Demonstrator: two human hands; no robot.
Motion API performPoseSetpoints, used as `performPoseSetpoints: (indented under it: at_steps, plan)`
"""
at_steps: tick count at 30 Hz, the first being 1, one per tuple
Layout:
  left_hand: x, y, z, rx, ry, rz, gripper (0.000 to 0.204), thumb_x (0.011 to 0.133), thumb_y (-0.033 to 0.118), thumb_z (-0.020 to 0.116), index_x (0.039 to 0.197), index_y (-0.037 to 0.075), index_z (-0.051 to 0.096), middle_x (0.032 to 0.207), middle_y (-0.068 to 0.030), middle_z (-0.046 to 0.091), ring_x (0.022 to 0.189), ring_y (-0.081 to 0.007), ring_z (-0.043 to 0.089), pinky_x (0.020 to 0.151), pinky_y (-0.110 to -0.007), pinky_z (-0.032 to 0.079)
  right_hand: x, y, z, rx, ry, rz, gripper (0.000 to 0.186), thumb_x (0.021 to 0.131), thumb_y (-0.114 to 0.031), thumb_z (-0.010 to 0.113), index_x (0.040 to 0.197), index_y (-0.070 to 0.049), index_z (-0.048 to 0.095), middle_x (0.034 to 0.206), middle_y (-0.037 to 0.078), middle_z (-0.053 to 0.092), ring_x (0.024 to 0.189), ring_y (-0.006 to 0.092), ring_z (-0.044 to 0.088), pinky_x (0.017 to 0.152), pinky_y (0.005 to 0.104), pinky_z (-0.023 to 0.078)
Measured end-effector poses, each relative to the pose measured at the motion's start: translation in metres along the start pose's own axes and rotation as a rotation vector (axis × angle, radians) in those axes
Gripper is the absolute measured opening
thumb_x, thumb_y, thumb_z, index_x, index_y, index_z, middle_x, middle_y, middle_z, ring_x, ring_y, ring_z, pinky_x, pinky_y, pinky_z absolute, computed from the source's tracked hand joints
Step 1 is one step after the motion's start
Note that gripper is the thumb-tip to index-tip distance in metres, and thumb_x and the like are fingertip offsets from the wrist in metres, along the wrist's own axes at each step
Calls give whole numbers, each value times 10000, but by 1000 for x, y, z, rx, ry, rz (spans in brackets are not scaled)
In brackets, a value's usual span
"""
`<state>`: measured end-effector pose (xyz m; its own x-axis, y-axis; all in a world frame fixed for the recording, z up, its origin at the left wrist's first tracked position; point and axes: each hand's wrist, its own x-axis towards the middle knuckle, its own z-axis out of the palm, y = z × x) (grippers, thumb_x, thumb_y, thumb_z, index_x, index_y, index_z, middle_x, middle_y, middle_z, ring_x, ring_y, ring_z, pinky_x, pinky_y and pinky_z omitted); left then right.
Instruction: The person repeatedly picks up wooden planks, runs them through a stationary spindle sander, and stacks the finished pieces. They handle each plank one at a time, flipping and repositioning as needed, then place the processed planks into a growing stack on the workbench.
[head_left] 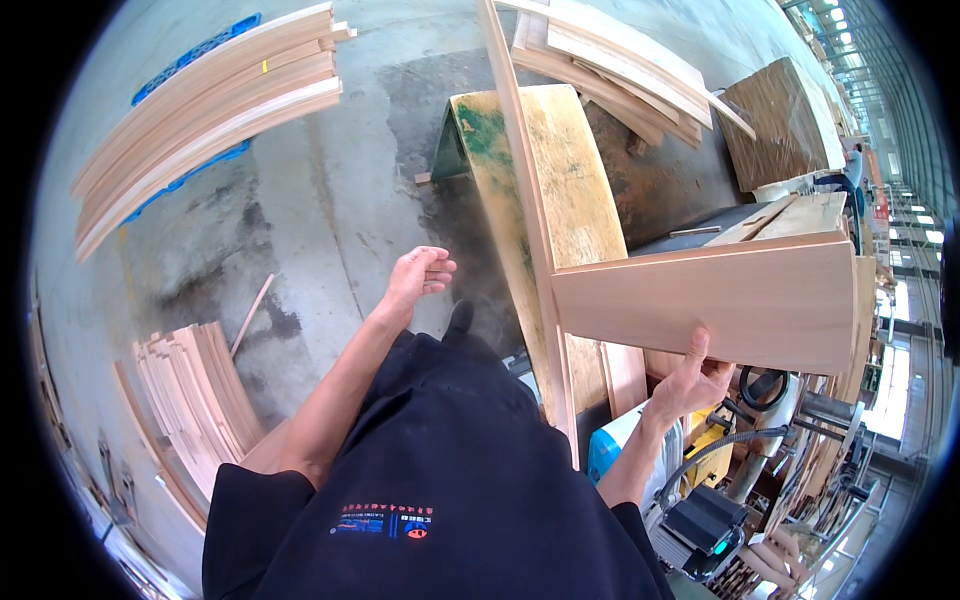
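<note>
My right hand (pixel 688 382) grips the lower edge of a wide pale wooden board (pixel 720 300), its thumb flat on the face and the other fingers behind. The board's left end meets a long narrow wooden strip (pixel 527 180) that runs along the worn wooden workbench (pixel 580 170); whether the two are joined I cannot tell. My left hand (pixel 420 276) hangs over the floor to the left of the bench. Its fingers are loosely bent, with nothing in them.
Stacked boards (pixel 215 110) lie on a blue pallet at the far left, and a stack of shorter boards (pixel 195 395) stands nearer. More planks (pixel 620 65) lie beyond the bench. A machine with a black handwheel (pixel 764 388) is at right. A person (pixel 852 175) stands far right.
</note>
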<state>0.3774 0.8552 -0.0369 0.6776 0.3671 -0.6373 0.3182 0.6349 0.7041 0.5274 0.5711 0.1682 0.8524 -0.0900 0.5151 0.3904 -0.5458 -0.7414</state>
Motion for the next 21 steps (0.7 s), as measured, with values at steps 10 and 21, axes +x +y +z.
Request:
performPoseSetpoints:
  at_steps: [10,21]
  plan:
    - [13,-15,18,141,-63,23,251,1039,252,472,1144,87,629,1030,-35,711,895,-105,641,787,-270,511,-26,5,-17,17,-37,33,304,931,-191,748,1144,13,675,1070,112,715,944,179,677,855,324,543]
    - [32,-11,78,756,-219,524,290,907,127,621,1187,54,632,1077,-81,699,1039,-228,650,927,-380,509,-52,48,-15,135,-215,125,218,868,14,753,1081,23,707,1040,102,728,940,165,683,877,307,524]
